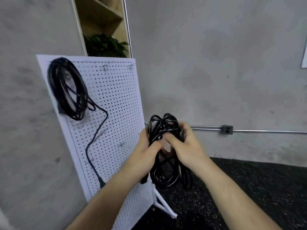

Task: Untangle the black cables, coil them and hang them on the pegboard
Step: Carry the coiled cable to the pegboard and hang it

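Black cable coil (164, 123), a loose bundle, hangs in front of us, just right of the white pegboard (116, 97). Our left hand (146, 155) and right hand (186, 146) both curl tightly round its middle. We judge the coiling is nearly done; next we need a free hook on the board. We count two cables: this one, and a hung coil (69, 90) at the board's upper left, with its tail dangling.

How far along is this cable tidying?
Done: one coil hangs on the pegboard, upper left, its tail dangling. In hand: the left hand and right hand grip a second bundle, roughly coiled. Left: hanging it, likely on a free hook near the top.
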